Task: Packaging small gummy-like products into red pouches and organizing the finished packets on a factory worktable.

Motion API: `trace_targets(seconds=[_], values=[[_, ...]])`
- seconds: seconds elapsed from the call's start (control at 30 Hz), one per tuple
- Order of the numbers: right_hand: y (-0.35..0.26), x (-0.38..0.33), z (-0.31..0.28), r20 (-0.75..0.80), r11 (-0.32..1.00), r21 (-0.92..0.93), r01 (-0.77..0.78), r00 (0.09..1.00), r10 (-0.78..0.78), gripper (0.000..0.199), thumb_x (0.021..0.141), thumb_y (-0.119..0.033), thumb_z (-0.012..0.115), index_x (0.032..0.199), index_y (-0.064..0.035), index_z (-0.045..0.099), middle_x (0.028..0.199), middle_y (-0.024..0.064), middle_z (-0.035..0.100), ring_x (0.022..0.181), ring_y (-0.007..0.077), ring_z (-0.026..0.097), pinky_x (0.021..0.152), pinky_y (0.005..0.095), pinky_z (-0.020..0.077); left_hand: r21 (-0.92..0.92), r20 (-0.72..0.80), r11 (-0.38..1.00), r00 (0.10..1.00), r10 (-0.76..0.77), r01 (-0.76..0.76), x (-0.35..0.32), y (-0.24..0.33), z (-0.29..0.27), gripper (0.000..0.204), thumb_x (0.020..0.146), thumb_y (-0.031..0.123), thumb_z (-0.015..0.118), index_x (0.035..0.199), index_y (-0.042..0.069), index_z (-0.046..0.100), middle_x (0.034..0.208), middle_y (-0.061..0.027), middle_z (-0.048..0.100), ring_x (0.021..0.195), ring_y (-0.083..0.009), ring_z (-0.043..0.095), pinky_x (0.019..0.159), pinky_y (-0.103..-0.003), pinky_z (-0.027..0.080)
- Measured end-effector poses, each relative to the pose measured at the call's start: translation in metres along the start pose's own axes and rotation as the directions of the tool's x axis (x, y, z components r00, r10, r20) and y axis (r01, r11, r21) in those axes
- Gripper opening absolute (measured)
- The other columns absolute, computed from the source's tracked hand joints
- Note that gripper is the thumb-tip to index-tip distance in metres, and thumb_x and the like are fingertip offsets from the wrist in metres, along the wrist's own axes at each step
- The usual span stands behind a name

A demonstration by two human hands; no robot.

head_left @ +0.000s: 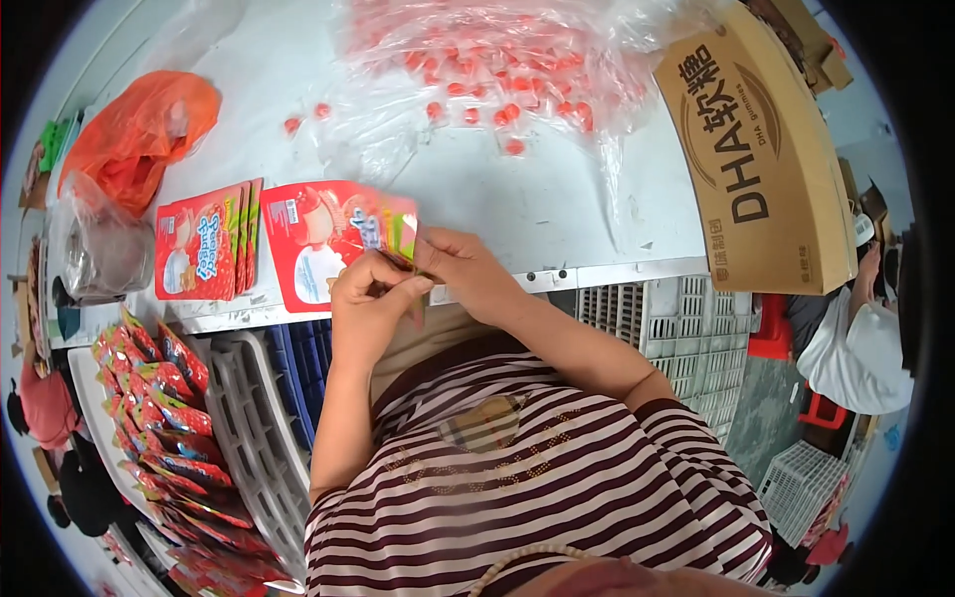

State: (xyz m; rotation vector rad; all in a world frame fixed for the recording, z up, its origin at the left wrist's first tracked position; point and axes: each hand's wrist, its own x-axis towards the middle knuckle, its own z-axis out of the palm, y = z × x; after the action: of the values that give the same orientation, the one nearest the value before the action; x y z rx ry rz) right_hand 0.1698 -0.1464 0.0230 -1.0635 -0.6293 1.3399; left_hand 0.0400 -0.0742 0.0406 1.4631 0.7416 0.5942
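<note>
Above the near table edge, both hands meet at the green-striped end of a red printed pouch [314, 234]. My left hand [370, 297] is closed, its thumb and fingers pinching at the pouch's edge. From the other side my right hand [460, 267] grips the same end between thumb and fingers. The rest of the pouch slants left over the white table. Whether a second pouch lies beneath it, I cannot tell. Left of it lies a small stack of matching red pouches [199, 247]. Red wrapped candies [507, 95] spread across the far side, partly under clear plastic film.
On the right stands a large brown carton [756, 159]. An orange plastic bag [149, 134] and a plastic-covered container [104, 244] sit at the left. Below the table are a crate of filled red pouches [179, 438] and grey plastic crates [686, 328]. Other people work at both sides.
</note>
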Motion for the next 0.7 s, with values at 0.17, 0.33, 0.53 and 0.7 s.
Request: trace_targets(seconds=[0.17,0.33,0.53,0.7], values=[[-0.022,-0.004,-0.016,-0.220,0.866,-0.498,-0.039,0.972,-0.083,0.022,0.092,-0.017,0.049,0.098,0.0017,0.058,0.079,0.0101,0.060,0.072,0.0121,0.056,0.065,0.0284,0.0455,0.196,-0.181,0.968,0.964,0.193,-0.157,0.003,0.005,-0.006,0.012,0.080,-0.002,0.063,0.073,0.003,0.054,0.072,-0.0011,0.051,0.062,-0.0076,0.049,0.055,-0.022,0.041],[-0.028,0.000,-0.033,-0.080,0.690,-0.716,0.102,0.971,-0.227,0.019,0.089,-0.013,0.051,0.099,0.0022,0.056,0.074,0.0194,0.057,0.064,0.0238,0.056,0.061,0.0320,0.0439,0.648,0.459,0.477,0.804,0.377,-0.593,0.004,0.030,-0.011,0.025,0.074,0.006,0.063,0.097,0.014,0.066,0.076,-0.0081,0.049,0.068,-0.0229,0.049,0.057,-0.033,0.042],[-0.030,-0.001,-0.037,-0.042,0.675,-0.723,0.149,0.965,-0.258,0.016,0.088,-0.012,0.052,0.097,0.0012,0.056,0.077,0.0198,0.058,0.065,0.0307,0.055,0.061,0.0338,0.0437,0.659,0.605,0.316,0.731,0.316,-0.682,0.023,0.062,-0.008,0.030,0.063,0.011,0.072,0.093,0.011,0.066,0.100,-0.0143,0.055,0.095,-0.0302,0.052,0.081,-0.037,0.044],[-0.039,0.008,-0.076,0.080,0.300,-0.882,0.363,0.743,-0.665,0.025,0.084,-0.016,0.059,0.106,-0.0047,0.056,0.101,0.0137,0.061,0.093,0.0309,0.054,0.087,0.0395,0.0403,0.670,0.492,0.452,0.808,0.324,-0.589,0.040,0.026,-0.018,0.015,0.075,0.002,0.062,0.089,-0.002,0.059,0.125,-0.0204,0.049,0.105,-0.0307,0.052,0.086,-0.034,0.043]])
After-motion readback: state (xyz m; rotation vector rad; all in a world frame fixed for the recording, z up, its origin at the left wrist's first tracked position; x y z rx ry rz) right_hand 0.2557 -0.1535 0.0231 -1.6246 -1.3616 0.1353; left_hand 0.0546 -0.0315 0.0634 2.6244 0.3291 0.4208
